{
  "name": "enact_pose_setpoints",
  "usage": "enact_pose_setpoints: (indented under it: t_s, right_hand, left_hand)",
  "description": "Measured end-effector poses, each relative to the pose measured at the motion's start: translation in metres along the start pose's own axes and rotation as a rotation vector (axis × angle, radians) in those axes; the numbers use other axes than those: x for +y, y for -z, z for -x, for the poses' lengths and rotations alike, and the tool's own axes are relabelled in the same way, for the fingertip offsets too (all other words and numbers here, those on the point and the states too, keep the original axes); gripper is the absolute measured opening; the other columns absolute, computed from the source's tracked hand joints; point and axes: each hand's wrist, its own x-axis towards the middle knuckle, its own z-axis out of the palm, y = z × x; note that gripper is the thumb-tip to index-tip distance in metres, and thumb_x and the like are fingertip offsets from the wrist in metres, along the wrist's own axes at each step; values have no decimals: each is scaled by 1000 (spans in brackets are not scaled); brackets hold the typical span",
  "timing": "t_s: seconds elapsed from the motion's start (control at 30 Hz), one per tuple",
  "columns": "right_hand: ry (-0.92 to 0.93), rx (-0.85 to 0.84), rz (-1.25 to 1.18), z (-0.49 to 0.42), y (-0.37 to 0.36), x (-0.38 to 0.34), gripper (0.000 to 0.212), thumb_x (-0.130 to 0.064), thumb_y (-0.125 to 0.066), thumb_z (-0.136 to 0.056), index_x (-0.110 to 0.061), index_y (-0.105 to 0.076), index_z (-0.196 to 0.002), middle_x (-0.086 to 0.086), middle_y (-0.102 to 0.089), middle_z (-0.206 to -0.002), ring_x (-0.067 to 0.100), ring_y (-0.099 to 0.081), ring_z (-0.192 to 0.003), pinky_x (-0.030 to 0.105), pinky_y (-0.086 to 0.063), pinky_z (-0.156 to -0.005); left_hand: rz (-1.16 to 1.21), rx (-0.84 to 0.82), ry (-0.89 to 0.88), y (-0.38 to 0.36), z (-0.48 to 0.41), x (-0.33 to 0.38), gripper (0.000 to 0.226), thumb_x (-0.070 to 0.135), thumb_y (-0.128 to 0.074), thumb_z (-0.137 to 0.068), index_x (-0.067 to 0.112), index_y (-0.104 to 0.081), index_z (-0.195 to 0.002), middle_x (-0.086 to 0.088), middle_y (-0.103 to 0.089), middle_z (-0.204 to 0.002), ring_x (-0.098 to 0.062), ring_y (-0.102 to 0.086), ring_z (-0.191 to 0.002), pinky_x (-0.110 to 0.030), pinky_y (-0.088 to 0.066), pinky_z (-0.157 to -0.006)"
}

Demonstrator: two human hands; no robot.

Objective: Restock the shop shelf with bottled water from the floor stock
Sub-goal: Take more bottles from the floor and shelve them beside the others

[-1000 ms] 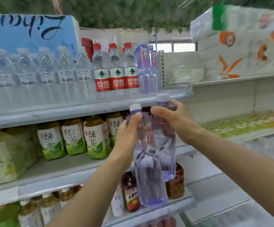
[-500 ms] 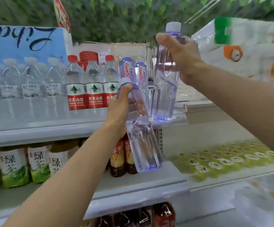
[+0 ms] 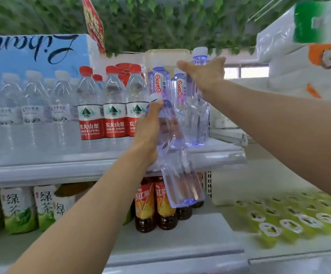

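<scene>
My right hand (image 3: 205,74) grips the neck of a clear purple water bottle (image 3: 197,117) that stands upright on the top shelf (image 3: 216,153), at the right end of the row. Just left of it stand two purple Ganten bottles (image 3: 159,84). My left hand (image 3: 147,133) holds a second purple bottle (image 3: 177,165) by its upper half. This bottle is tilted, its base hanging below the shelf edge in front of the shelf.
Red-label water bottles (image 3: 114,107) and clear white-cap bottles (image 3: 32,103) fill the shelf's left. Green tea (image 3: 18,208) and red tea bottles (image 3: 153,202) stand on the shelf below. Tissue packs (image 3: 309,56) sit at upper right, green-lidded cups (image 3: 291,220) at lower right.
My right hand has lowered its bottle from above the shelf down onto it, beside the Ganten bottles. My left hand has stayed about level with its tilted bottle.
</scene>
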Motion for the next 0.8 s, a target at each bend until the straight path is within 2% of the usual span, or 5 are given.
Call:
enact_pose_setpoints:
  t_s: [0.13, 0.27, 0.37, 0.57, 0.8]
  right_hand:
    - [-68, -86, 138, -4, -7, -4, 110, -45, -81, -75, -4, -12, -149, 15, -34, -151, 32, -35, -139, 40, -31, -113]
    - [-180, -203, 236, 5, 11, 27, 59, -28, -78, -73, -10, -55, -124, 11, -54, -131, 25, -54, -108, 32, -41, -79]
    - [-189, -236, 239, 13, 27, 51, 36, -26, -76, -64, -8, -71, -94, 7, -68, -114, 19, -63, -99, 31, -44, -75]
    - [-48, -62, 397, 24, 11, 59, 118, -59, -85, -60, -11, -22, -147, 13, -41, -147, 33, -41, -135, 48, -39, -109]
    - [-77, -184, 274, 41, 24, 71, 80, -32, -70, -83, -8, -23, -144, 12, -48, -132, 26, -51, -117, 45, -44, -101]
  left_hand:
    - [-15, 3, 20, 4, -10, -1, 43, 41, -55, -94, 8, -67, -119, -3, -73, -70, -19, -69, -59, -45, -58, -83]
    - [-34, 0, 37, 6, -20, -4, 42, 45, -57, -92, 11, -68, -113, -5, -75, -75, -25, -70, -73, -59, -46, -99]
    - [-9, -29, 52, 7, -25, -8, 42, 45, -58, -89, 9, -67, -108, -8, -73, -75, -28, -68, -72, -62, -42, -102]
    - [-56, -36, 42, 3, -23, -6, 41, 43, -56, -93, 8, -66, -111, -12, -75, -85, -27, -69, -69, -55, -56, -87]
    - [-152, -2, 62, 1, -16, -3, 44, 47, -54, -92, 13, -64, -117, -12, -75, -98, -12, -66, -60, -16, -45, -40]
